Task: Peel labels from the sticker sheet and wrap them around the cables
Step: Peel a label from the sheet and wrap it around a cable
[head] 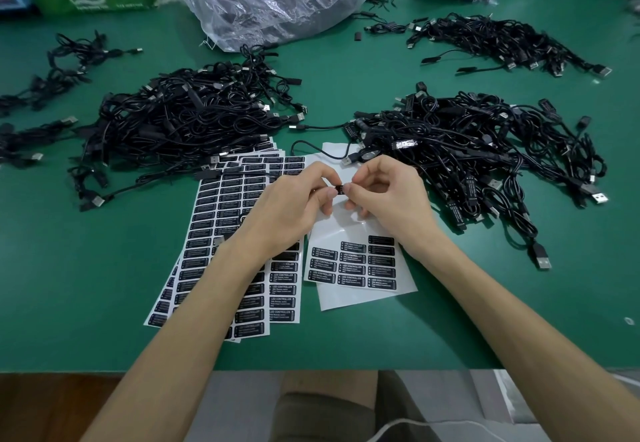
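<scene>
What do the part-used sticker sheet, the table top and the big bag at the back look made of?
The part-used sticker sheet: glossy white release paper, probably; it shines where labels are gone. The table top: matt green mat, perhaps rubber or vinyl. The big bag: thin clear plastic film, crinkled with bright highlights.

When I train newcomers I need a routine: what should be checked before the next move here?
1. Left hand pinches the black piece: ok.
2. Right hand pinches its other end: ok.
3. Wrap closed all round it: cannot tell, fingertips hide it.
4. Labels remain on the open sheet: ok.
5. Spare sheets lie to its left: ok.
</scene>
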The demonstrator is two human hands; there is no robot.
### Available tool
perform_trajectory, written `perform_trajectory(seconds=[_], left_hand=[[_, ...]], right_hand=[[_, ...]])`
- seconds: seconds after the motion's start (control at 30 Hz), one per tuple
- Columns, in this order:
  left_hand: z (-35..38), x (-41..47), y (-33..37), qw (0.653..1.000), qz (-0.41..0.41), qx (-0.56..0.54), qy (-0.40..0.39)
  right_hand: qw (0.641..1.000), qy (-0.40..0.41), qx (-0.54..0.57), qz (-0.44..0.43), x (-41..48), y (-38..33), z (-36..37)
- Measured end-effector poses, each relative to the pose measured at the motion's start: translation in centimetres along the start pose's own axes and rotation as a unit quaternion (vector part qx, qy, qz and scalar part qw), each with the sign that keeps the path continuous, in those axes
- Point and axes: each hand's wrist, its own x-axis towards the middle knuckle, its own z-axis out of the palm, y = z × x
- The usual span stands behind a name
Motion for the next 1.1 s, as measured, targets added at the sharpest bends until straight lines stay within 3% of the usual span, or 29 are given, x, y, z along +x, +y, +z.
perform_trajectory(seconds=[0.43, 0.87, 1.1], left_hand=[[0.2, 0.03, 0.25, 1.0, 0.0, 0.009, -0.003], [-0.04, 0.28, 0.18, 0.994, -0.016, -0.098, 0.054], [-0.15, 0.5, 0.25, 0.99, -0.044, -0.126, 0.05]], right_hand=[[0.999, 0.015, -0.046, -0.012, -0.13, 0.14, 0.27], [0.992, 0.035, -0.122, -0.01, -0.21, -0.2, 0.36], [0.997, -0.012, -0.078, -0.011, 0.05, -0.04, 0.04]])
